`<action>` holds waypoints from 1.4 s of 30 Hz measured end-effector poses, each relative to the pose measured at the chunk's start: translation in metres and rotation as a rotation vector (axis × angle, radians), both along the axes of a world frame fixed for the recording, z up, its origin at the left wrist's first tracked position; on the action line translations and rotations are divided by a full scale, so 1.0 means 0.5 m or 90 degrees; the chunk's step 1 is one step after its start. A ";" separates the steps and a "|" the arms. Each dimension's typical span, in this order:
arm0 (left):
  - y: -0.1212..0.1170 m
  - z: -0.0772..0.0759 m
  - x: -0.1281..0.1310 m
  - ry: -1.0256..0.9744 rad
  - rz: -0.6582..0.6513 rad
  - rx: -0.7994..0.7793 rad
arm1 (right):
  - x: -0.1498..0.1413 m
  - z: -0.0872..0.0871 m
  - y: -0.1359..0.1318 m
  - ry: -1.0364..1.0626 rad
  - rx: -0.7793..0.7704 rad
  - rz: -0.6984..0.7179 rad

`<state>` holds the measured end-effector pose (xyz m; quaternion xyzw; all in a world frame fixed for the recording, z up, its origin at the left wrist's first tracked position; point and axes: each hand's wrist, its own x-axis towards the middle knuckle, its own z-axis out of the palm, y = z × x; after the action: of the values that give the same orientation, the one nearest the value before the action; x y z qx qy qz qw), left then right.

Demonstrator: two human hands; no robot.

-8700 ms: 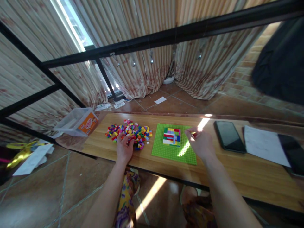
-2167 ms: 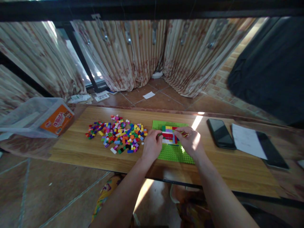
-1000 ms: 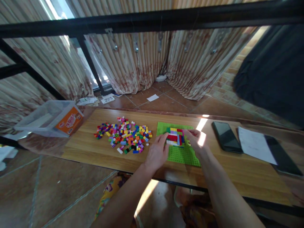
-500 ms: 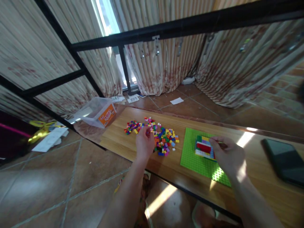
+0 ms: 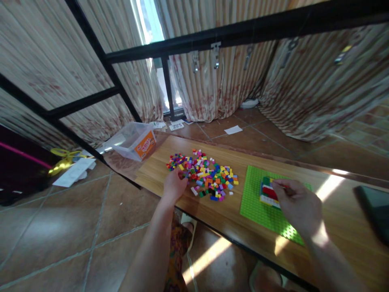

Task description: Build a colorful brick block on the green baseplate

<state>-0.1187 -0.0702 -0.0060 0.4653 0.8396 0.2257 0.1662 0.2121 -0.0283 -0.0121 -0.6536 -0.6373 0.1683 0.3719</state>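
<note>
A loose pile of small coloured building bricks (image 5: 212, 176) lies on the wooden table. My left hand (image 5: 174, 187) is at the pile's near left edge, fingers pinched, with a small purplish building brick (image 5: 186, 173) at the tips. On the green baseplate (image 5: 253, 202) to the right sits a low block of joined bricks (image 5: 269, 195) in red, white, green, yellow and blue. My right hand (image 5: 300, 207) is over the right part of that block with thumb and fingers closed together. What they hold, if anything, is too small and covered to name.
A clear plastic box (image 5: 133, 140) with an orange label stands beyond the left end of the wooden table (image 5: 152, 178). A dark phone or tablet (image 5: 373, 207) lies at the right. Black metal bars (image 5: 194, 42) and curtains rise behind.
My left hand has drawn back from the middle of the pile to its near left edge. My right hand stays over the brick block. The camera view has shifted slightly left.
</note>
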 end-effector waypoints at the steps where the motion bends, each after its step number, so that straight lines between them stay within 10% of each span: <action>1: 0.001 0.001 0.006 0.018 0.005 -0.001 | 0.000 0.000 0.000 0.001 0.005 -0.001; 12: 0.017 0.003 0.055 0.149 0.001 0.023 | 0.005 -0.007 0.003 0.017 0.014 0.003; 26: 0.016 0.000 0.071 0.054 -0.036 0.335 | 0.001 0.012 0.001 0.089 0.097 -0.016; 34: 0.039 -0.008 0.124 -0.311 0.042 0.416 | -0.120 0.029 -0.049 0.266 0.061 0.062; 37: 0.037 -0.004 0.157 -0.523 0.092 0.400 | -0.201 0.016 -0.073 0.380 -0.060 0.228; 42: 0.019 0.005 0.215 -0.702 0.068 0.350 | -0.255 -0.012 -0.055 0.620 -0.191 0.202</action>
<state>-0.0114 -0.0609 -0.0036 0.2632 0.5637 0.6490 0.4380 0.0848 -0.0558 -0.0181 -0.4412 -0.4512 0.5956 0.4970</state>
